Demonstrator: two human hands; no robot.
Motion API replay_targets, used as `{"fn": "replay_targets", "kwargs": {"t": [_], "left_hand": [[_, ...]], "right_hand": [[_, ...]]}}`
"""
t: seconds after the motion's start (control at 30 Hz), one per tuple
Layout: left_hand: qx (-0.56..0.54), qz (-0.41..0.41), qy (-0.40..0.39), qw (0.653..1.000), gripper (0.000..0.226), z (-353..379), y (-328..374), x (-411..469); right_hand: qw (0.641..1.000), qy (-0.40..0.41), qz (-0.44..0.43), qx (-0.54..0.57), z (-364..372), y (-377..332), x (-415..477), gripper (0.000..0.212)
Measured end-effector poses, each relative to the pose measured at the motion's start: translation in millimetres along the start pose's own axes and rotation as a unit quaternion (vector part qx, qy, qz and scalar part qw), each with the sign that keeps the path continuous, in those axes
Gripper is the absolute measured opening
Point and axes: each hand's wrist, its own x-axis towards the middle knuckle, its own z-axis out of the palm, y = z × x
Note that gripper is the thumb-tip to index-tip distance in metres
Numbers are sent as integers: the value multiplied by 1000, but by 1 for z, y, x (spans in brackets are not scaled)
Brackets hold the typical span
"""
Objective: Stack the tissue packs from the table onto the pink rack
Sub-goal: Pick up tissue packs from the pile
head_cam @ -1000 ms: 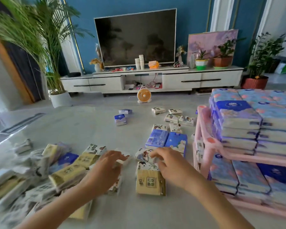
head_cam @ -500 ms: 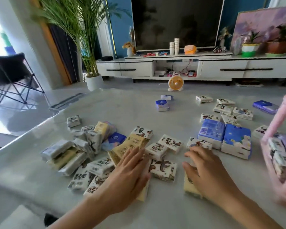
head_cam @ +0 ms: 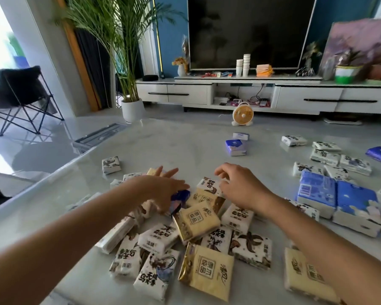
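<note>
A heap of small tissue packs lies on the grey table [head_cam: 185, 148], white printed ones [head_cam: 157, 237] mixed with yellow ones [head_cam: 196, 219]. My left hand [head_cam: 163, 190] reaches over the heap with straight fingers, just above a dark blue pack [head_cam: 180, 198], holding nothing. My right hand [head_cam: 240, 186] hovers with loosely bent fingers over a white pack [head_cam: 209, 186], also holding nothing. Two large blue packs [head_cam: 317, 192] lie side by side at the right. The pink rack is out of view.
More white packs [head_cam: 324, 157] and two small blue ones [head_cam: 235, 147] are scattered farther back. A lone white pack [head_cam: 111, 165] lies near the table's left edge. Beyond the table stand a small fan [head_cam: 242, 113], a potted palm [head_cam: 131, 108], a white TV cabinet [head_cam: 306, 97] and a folding chair [head_cam: 20, 95].
The view has swung left, so the pink rack has left the frame. Both hands have moved forward and up from the near packs to the far side of the heap.
</note>
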Motion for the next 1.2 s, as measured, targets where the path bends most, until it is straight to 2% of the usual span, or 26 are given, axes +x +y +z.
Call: {"fn": "replay_targets", "kwargs": {"t": [0.07,0.13,0.2,0.27,0.3,0.37,0.47,0.57,0.63,0.7,0.77,0.83,0.9,0.97,1.03,1.2], "left_hand": [[48,23,4,999,78,-6,-2,15],[32,35,27,999,81,-12,-9,28],[-78,10,117,990,81,-20,-15,48],[-230,-4,250,940,74,-23,-12,74],[-295,-3,277,915,69,-22,-6,86],[-345,-11,260,902,66,-13,9,115],[-296,-44,254,920,77,-1,20,147],[-299,-41,229,926,80,1,16,159],[-306,-42,209,928,81,1,17,159],[-307,-56,217,925,82,-1,18,159],[-327,-68,223,916,82,-4,20,159],[-356,-77,221,905,83,-7,21,156],[-390,-85,223,889,82,-12,24,148],[-431,-74,263,860,80,-22,34,131],[-473,-28,329,817,81,-34,52,100],[-448,166,481,735,73,-72,109,-4]], "right_hand": [[1000,14,28,-3,-14,16,14,31],[998,32,57,2,-26,32,27,30],[995,55,86,8,-32,47,45,30],[990,84,114,13,-29,61,67,32],[987,95,128,7,-23,67,80,39],[981,90,168,-21,-7,79,105,59],[969,110,212,-68,15,86,145,81],[949,177,246,-88,25,94,176,76],[942,217,234,-107,28,101,183,57],[944,230,214,-104,27,103,175,51],[954,190,188,-134,23,102,152,53],[967,116,151,-171,16,99,124,48],[978,84,135,-138,3,96,92,40],[983,124,119,-67,-16,88,59,40],[976,201,77,6,-33,74,22,38],[927,367,-62,55,-79,29,-84,34]]}}
